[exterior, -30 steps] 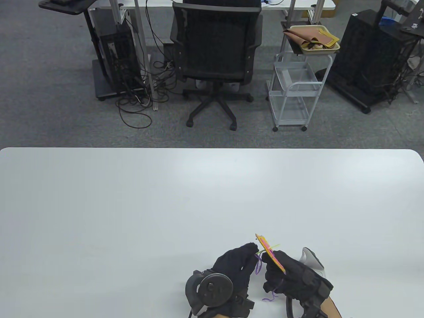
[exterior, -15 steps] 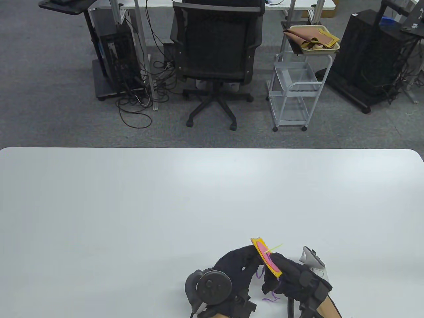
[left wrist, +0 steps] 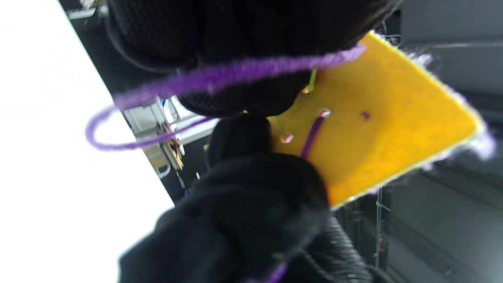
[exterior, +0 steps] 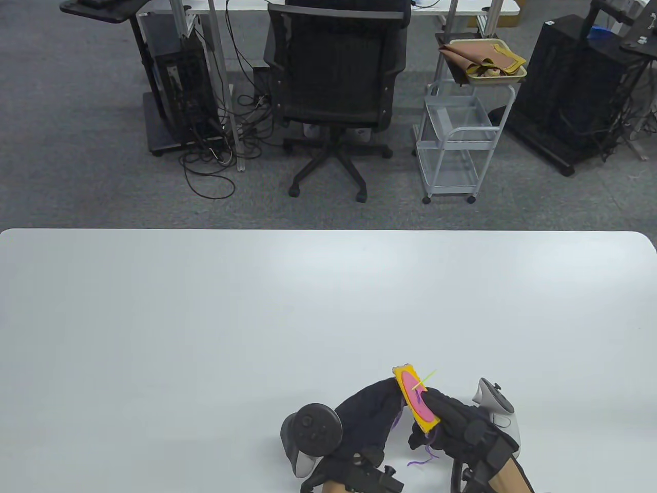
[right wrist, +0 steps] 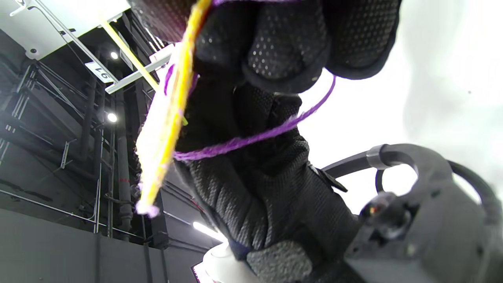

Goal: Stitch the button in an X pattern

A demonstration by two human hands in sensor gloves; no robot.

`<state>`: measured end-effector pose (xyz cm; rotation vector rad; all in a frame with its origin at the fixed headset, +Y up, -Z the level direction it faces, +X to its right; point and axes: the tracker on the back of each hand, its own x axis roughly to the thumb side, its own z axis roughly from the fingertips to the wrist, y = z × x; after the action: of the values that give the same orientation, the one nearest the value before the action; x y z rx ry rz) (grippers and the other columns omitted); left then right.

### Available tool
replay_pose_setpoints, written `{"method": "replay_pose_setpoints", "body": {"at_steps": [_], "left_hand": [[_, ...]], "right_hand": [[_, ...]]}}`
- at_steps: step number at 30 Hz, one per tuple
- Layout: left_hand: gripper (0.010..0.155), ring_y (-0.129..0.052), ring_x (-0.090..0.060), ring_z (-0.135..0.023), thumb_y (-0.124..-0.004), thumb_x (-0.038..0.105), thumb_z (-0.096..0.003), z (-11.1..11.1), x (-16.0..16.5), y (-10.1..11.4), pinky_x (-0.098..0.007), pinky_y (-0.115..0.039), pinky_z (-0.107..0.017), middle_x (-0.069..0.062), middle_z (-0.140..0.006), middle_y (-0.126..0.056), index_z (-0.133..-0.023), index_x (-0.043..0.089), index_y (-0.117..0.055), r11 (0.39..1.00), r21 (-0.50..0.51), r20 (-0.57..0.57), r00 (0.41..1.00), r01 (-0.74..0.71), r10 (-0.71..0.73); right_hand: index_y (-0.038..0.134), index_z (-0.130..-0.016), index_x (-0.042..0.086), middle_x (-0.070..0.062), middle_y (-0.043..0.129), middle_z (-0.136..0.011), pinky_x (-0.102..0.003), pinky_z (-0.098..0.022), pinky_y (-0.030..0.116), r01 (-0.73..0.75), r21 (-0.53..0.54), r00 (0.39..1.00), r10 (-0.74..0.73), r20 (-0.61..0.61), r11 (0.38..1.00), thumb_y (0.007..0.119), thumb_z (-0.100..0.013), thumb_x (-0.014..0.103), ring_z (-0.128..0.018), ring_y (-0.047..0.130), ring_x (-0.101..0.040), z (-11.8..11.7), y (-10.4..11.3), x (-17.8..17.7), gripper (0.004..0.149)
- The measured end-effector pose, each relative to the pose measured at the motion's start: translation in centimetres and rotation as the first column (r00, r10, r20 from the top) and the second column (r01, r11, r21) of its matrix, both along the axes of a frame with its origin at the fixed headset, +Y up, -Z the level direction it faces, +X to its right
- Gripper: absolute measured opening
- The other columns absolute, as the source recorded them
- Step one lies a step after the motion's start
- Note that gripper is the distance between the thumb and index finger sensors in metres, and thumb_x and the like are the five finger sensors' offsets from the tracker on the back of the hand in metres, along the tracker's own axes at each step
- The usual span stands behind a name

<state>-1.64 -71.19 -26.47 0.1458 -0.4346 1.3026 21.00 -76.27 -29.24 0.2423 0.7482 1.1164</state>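
Observation:
A yellow felt card (exterior: pixel 417 398) with a pink button (exterior: pixel 414 394) on its face stands on edge between my hands, near the table's front edge. A yellow-green needle (exterior: pixel 426 379) sticks out of the button toward the upper right. My left hand (exterior: pixel 394 394) is against the card's back and pinches the needle's rear end (left wrist: pixel 312 80). My right hand (exterior: pixel 426 411) grips the card's lower edge. Purple thread (exterior: pixel 422 457) hangs below my hands and loops behind the card (left wrist: pixel 220 78). The card's back (left wrist: pixel 377 129) shows one purple stitch. In the right wrist view the card (right wrist: pixel 165 118) is edge-on.
The white table (exterior: pixel 205 318) stretches away from my hands. Beyond its far edge stand a black office chair (exterior: pixel 333 77), a white wire cart (exterior: pixel 451 138) with a tray on top, and black equipment racks.
The card has turned so the pink button faces the camera more. My left hand has closed in against the card's back, and the needle now pokes out of the front.

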Motion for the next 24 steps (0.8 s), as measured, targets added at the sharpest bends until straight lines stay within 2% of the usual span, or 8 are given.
{"method": "replay_pose_setpoints", "body": {"at_steps": [6, 10, 18, 24], "left_hand": [[0.054, -0.1, -0.031, -0.068, -0.062, 0.048, -0.0555, -0.4, -0.4, -0.9, -0.05, -0.082, -0.048, -0.01, -0.085, -0.097, -0.092, 0.014, -0.083, 0.984, -0.131, 0.066, 0.989, -0.124, 0.134], [0.061, -0.099, -0.033, -0.069, -0.063, 0.055, -0.0548, -0.5, -0.6, -1.3, -0.052, -0.081, -0.049, -0.012, -0.087, -0.096, -0.094, 0.012, -0.082, 0.974, -0.186, 0.057, 0.988, -0.132, 0.145], [0.055, -0.097, -0.033, -0.071, -0.069, 0.047, -0.0545, -0.6, -0.5, -1.7, -0.052, -0.08, -0.05, -0.012, -0.088, -0.094, -0.095, 0.011, -0.079, 0.96, -0.253, 0.027, 0.991, -0.117, 0.128], [0.049, -0.098, -0.031, -0.07, -0.069, 0.041, -0.055, -0.7, -0.4, -2.1, -0.051, -0.08, -0.05, -0.01, -0.088, -0.094, -0.095, 0.013, -0.078, 0.953, -0.274, 0.016, 0.991, -0.126, 0.135]], "right_hand": [[0.057, -0.096, 0.014, -0.001, 0.083, -0.065, -0.046, -0.062, 0.069, -0.111, 0.092, 0.99, 0.102, 0.1, 0.99, 0.057, -0.059, 0.04, -0.057, 0.083, -0.016, -0.2, 0.6, 0.7, 0.045], [0.059, -0.095, 0.016, -0.001, 0.084, -0.067, -0.047, -0.064, 0.068, -0.247, 0.176, 0.956, 0.211, 0.202, 0.953, 0.059, -0.058, 0.04, -0.059, 0.083, -0.017, -0.2, 1.1, 1.0, 0.044], [0.06, -0.095, 0.023, -0.004, 0.083, -0.076, -0.049, -0.068, 0.064, -0.407, 0.278, 0.896, 0.323, 0.303, 0.87, 0.062, -0.057, 0.04, -0.067, 0.082, -0.021, 0.3, 1.9, 0.6, 0.042], [0.06, -0.095, 0.025, -0.005, 0.081, -0.081, -0.05, -0.07, 0.062, -0.503, 0.302, 0.843, 0.382, 0.378, 0.81, 0.062, -0.056, 0.04, -0.072, 0.08, -0.022, 0.6, 2.3, 0.6, 0.042]]}}
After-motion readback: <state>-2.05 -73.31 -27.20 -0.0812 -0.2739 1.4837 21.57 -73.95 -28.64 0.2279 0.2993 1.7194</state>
